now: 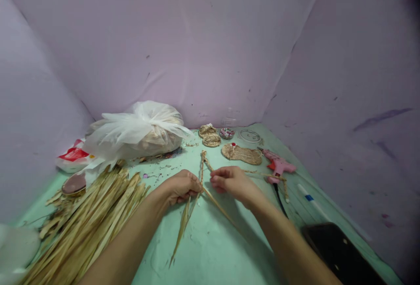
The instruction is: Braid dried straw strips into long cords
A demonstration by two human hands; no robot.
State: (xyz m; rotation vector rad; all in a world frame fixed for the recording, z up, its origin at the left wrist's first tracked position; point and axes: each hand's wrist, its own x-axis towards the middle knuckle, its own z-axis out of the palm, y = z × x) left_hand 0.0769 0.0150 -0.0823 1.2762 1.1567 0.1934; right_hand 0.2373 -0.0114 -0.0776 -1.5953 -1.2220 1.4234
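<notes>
A thin braid (202,169) of dried straw-coloured leaf strips bends at its top and comes down on both sides. My left hand (184,187) is closed, pinching one side near the end of the plaiting. Loose strips trail from there: one long strip (223,211) slants to the lower right, and frayed ones (182,230) hang below the left fingers. My right hand (232,181) is closed with its fingertips on the other side of the braid. Beyond that hand, more braid lies across a pink glue gun (279,165).
At left lie a bundle of dried strips (98,215) and a tied plastic bag (144,129). At the back sit a coiled sole-shaped piece (245,155), a smaller coiled piece (210,139), beads (227,133) and a clear lid (250,136). A white pen (313,202) and dark phone (341,256) lie right.
</notes>
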